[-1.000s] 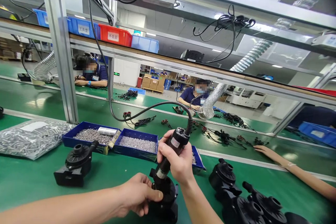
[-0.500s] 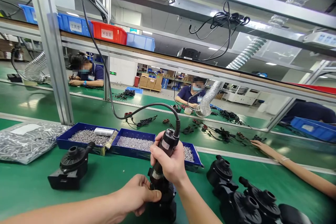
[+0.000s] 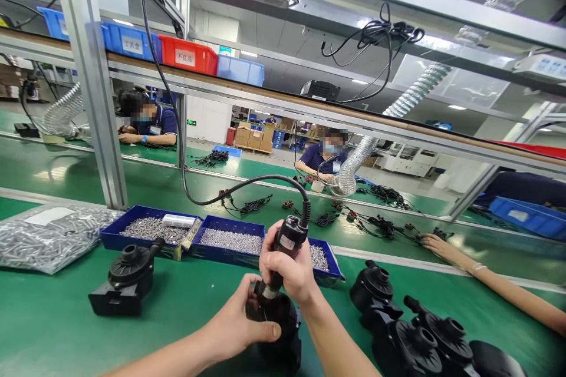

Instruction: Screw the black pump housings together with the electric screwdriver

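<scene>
My right hand (image 3: 294, 265) is wrapped round a black corded electric screwdriver (image 3: 288, 241), held at a tilt with its tip pointing down. Below it, my left hand (image 3: 247, 321) grips the side of a black plastic housing (image 3: 283, 330), thumb across the front and fingers round the back. The driver's lower end meets the housing; the exact contact is hidden. Behind my hands stand blue trays of small metal screws (image 3: 232, 240). A similar black pump-like unit (image 3: 128, 277) sits on the green table to the left.
Several black units (image 3: 411, 344) stand at the right. A bag of screws (image 3: 48, 238) lies far left. Another person's hand (image 3: 442, 247) reaches in from the right toward wired parts (image 3: 382, 224). The driver's cable (image 3: 183, 171) hangs down from above.
My left hand has shifted slightly right and up on the housing, its fingers more spread. The driver has moved slightly right. The other person's hand touches the wired parts.
</scene>
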`<move>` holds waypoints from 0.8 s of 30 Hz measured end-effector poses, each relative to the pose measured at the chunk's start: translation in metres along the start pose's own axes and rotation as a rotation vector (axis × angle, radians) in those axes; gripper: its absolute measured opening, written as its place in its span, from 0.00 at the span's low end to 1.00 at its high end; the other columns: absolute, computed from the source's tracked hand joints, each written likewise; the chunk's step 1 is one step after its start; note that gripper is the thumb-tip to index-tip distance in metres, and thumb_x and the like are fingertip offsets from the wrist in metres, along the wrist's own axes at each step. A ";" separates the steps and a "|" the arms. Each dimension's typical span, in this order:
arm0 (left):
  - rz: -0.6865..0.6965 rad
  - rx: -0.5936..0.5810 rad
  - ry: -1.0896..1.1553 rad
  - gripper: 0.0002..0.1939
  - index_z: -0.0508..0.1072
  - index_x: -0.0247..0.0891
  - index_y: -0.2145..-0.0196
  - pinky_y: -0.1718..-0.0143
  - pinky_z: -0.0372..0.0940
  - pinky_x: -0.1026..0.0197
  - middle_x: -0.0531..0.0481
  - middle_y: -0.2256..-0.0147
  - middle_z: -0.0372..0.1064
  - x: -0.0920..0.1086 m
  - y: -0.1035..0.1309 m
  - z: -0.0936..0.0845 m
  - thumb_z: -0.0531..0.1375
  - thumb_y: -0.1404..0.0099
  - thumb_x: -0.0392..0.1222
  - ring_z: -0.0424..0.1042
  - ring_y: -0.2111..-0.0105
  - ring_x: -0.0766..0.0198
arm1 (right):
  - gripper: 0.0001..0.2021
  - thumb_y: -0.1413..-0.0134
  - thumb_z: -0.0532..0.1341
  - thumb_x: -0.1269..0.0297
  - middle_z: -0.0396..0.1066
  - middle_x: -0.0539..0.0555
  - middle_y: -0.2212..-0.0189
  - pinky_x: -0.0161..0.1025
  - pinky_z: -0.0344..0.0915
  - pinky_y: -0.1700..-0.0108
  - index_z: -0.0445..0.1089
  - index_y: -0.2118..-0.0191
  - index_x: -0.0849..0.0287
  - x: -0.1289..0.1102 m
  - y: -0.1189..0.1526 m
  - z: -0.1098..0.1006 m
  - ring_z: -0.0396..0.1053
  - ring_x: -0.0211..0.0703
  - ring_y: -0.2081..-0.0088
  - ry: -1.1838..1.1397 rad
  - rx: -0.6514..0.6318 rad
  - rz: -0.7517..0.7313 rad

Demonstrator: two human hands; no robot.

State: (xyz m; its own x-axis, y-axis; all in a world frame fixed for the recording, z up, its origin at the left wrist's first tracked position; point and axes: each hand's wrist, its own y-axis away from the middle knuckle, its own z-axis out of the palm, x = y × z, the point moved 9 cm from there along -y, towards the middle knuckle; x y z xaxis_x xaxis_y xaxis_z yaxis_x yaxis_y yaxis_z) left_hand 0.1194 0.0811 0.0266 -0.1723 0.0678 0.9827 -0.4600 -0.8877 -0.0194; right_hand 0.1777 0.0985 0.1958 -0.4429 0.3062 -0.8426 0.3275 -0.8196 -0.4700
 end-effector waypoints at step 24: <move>0.198 -0.002 -0.355 0.38 0.71 0.51 0.35 0.32 0.63 0.33 0.40 0.44 0.75 -0.001 -0.007 0.000 0.71 0.38 0.63 0.69 0.36 0.32 | 0.09 0.46 0.70 0.66 0.73 0.49 0.74 0.33 0.67 0.77 0.70 0.62 0.58 -0.058 0.010 -0.032 0.68 0.36 0.81 0.263 0.290 -0.334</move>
State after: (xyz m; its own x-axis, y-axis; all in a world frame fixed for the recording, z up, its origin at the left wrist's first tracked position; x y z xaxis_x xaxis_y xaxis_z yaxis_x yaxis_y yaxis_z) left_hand 0.1227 0.0871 0.0257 0.0535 -0.2658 0.9626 -0.4501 -0.8669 -0.2143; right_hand 0.2337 0.0881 0.2318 -0.2469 0.6551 -0.7141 -0.0575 -0.7455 -0.6640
